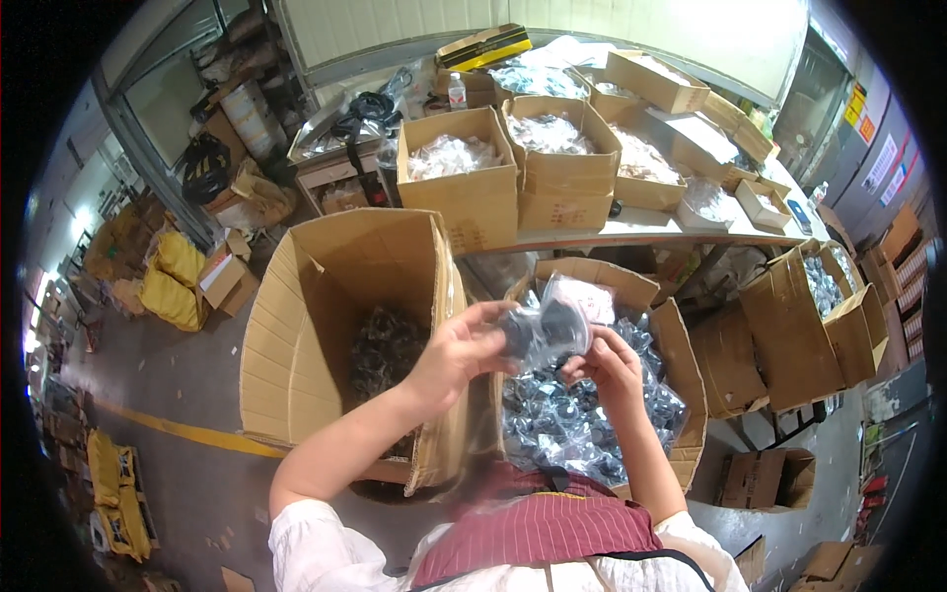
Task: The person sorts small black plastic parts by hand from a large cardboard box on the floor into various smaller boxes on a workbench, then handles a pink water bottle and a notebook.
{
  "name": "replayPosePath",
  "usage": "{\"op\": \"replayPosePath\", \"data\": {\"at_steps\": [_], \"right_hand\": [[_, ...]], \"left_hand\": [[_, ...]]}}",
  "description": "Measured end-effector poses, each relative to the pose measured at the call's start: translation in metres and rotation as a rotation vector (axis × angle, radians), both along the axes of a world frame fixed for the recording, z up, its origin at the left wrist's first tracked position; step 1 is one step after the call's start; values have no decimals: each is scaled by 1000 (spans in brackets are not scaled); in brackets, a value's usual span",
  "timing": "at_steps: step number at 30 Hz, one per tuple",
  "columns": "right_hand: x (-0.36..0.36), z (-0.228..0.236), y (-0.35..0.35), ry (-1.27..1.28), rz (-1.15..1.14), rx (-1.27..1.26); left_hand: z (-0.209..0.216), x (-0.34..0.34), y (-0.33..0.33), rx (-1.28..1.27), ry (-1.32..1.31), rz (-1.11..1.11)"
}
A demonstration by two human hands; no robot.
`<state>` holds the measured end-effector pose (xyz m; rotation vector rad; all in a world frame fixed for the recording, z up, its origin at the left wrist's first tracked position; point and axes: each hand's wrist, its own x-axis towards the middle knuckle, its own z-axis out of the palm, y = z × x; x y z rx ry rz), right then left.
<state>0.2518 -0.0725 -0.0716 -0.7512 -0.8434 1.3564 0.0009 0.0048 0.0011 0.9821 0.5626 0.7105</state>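
Note:
Both of my hands hold a clear plastic bag with dark round parts (562,324) above an open cardboard box. My left hand (462,347) is closed around the bag's left end, where a dark part shows by the fingertips. My right hand (610,363) pinches the right edge, beside a round, clear-looking rim. What exactly the parts are I cannot make out. Below, the box (691,370) is filled with several similar bagged dark parts (552,419). At its left stands a taller cardboard box (286,335) with more bagged dark parts (387,350) at the bottom.
A long table (631,229) at the back bears open boxes of small bagged pieces (454,158), a bottle (457,91) and a phone (799,217). More cartons (779,331) stand at the right. Yellow sacks (176,281) lie on the floor at the left, beyond a yellow floor line (187,429).

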Motion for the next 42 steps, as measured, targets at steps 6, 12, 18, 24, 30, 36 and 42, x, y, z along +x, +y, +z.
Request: {"op": "replayPosePath", "data": {"at_steps": [6,12,18,24,30,36,42], "right_hand": [[32,-159,7,-1664,422,-218],[35,-224,-70,-1862,880,-377],[68,-249,-70,-1593,600,-255],[48,-238,-58,-1436,618,-499],[42,-198,-43,-875,520,-586],[45,-112,-13,-280,197,-424],[14,-22,-1,-158,34,-211]], "left_hand": [[-13,-25,26,-532,-806,-76],[-8,-24,26,-431,-759,-34],[1,-12,27,-433,-552,59],[-8,-10,25,-489,-291,140],[-12,-13,26,-419,-164,95],[-11,6,15,-99,237,-30],[-41,13,1,328,520,-248]]}}
